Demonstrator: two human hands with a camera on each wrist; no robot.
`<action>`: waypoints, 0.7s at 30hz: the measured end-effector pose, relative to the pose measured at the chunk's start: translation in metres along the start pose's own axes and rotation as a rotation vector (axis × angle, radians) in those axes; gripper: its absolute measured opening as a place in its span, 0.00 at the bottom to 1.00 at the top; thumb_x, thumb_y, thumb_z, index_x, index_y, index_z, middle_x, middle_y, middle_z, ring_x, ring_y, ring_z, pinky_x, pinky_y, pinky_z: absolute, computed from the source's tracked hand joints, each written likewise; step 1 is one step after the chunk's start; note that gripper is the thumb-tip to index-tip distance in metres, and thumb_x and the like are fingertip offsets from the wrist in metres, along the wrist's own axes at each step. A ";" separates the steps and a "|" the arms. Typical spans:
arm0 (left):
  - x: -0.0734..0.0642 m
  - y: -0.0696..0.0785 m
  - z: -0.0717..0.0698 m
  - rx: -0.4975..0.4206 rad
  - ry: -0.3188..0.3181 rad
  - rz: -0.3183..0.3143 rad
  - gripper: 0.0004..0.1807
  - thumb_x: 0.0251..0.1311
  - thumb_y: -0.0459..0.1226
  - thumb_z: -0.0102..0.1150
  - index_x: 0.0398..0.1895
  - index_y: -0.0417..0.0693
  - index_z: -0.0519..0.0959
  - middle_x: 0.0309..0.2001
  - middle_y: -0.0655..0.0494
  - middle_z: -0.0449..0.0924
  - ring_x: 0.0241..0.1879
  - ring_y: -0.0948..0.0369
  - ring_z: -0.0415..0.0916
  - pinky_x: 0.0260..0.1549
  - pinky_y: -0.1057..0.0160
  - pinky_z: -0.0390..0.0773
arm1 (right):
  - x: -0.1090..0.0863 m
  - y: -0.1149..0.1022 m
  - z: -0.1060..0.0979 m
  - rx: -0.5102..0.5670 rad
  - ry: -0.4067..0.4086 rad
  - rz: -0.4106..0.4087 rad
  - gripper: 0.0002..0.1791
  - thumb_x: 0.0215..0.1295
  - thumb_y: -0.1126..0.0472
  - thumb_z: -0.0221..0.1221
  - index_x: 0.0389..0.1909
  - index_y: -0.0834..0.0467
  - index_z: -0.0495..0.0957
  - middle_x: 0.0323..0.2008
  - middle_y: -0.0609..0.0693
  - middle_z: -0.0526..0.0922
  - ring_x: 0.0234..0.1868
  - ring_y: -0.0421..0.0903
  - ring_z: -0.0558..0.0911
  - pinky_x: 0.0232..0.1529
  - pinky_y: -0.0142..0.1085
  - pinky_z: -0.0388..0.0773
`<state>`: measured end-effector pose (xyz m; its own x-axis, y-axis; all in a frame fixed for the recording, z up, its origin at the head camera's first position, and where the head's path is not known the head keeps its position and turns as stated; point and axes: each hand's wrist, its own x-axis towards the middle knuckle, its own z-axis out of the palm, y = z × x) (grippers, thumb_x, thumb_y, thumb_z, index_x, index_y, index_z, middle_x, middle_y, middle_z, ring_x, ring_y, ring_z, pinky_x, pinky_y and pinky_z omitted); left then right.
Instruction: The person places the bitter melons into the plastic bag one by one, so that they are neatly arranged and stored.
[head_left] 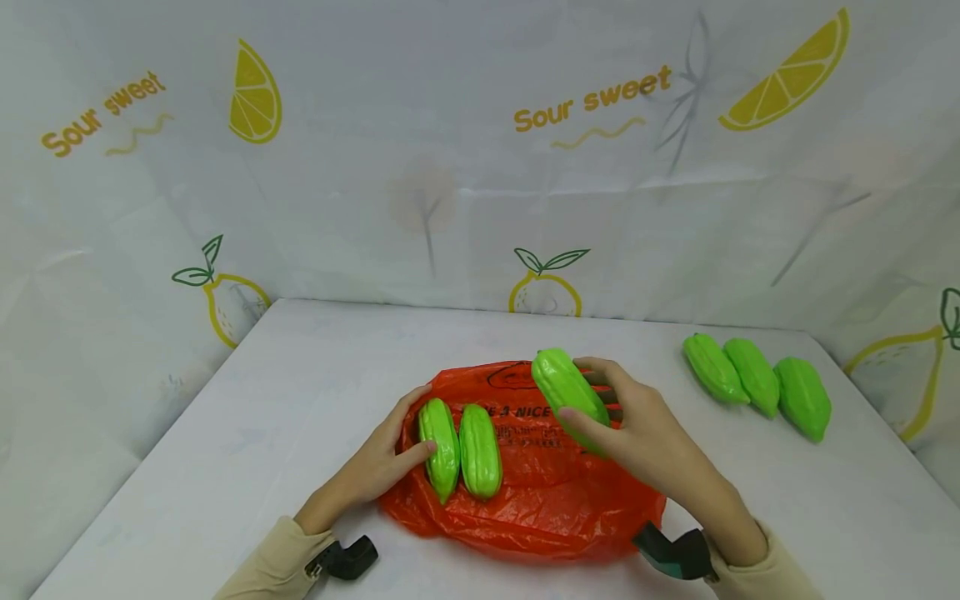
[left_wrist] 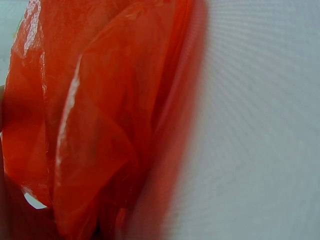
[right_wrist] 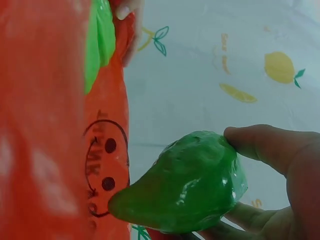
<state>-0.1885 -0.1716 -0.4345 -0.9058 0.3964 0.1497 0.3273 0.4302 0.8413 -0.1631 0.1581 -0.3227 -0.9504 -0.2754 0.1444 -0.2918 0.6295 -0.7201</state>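
Note:
A red plastic bag lies spread on the table, with two green star fruits, a left one and a right one, side by side on its left part. My left hand holds the bag's left edge, its thumb against the left fruit and the fingers partly hidden behind the bag. Above the bag's right part, my right hand grips another green star fruit between thumb and fingers. The right wrist view shows this fruit with its pointed end toward the bag.
Three more green star fruits lie in a row at the back right of the white table. A white cloth printed with lemons and lettering hangs behind the table. Each wrist carries a dark camera.

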 end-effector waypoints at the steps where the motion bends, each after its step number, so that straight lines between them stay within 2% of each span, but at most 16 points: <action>1: 0.000 0.000 0.000 -0.002 -0.001 -0.001 0.38 0.68 0.42 0.56 0.78 0.58 0.51 0.75 0.49 0.58 0.71 0.49 0.61 0.66 0.38 0.62 | 0.000 0.000 0.002 0.005 -0.006 0.001 0.34 0.65 0.46 0.63 0.67 0.54 0.65 0.58 0.58 0.78 0.49 0.53 0.83 0.44 0.42 0.84; 9: 0.000 0.000 0.000 -0.006 -0.003 -0.002 0.38 0.68 0.42 0.55 0.78 0.58 0.51 0.75 0.49 0.58 0.71 0.48 0.61 0.66 0.38 0.62 | 0.002 0.003 0.016 -0.034 -0.004 -0.025 0.33 0.63 0.45 0.65 0.65 0.52 0.68 0.55 0.53 0.80 0.47 0.48 0.84 0.41 0.38 0.83; 15: 0.000 0.000 0.000 0.005 0.005 0.002 0.38 0.68 0.42 0.56 0.78 0.58 0.51 0.75 0.49 0.58 0.71 0.48 0.61 0.66 0.38 0.62 | 0.004 0.003 0.029 -0.062 -0.034 -0.006 0.33 0.64 0.47 0.65 0.66 0.54 0.66 0.57 0.56 0.79 0.47 0.49 0.83 0.43 0.40 0.83; 21: 0.000 0.001 0.000 0.010 0.006 0.009 0.38 0.68 0.42 0.56 0.78 0.57 0.51 0.75 0.48 0.59 0.71 0.48 0.61 0.66 0.38 0.62 | 0.006 0.005 0.040 -0.035 -0.072 -0.014 0.34 0.66 0.49 0.64 0.68 0.55 0.63 0.54 0.56 0.80 0.44 0.46 0.83 0.39 0.35 0.81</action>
<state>-0.1882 -0.1718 -0.4339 -0.9046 0.3950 0.1602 0.3377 0.4348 0.8348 -0.1662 0.1305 -0.3531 -0.9364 -0.3352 0.1041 -0.3098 0.6496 -0.6943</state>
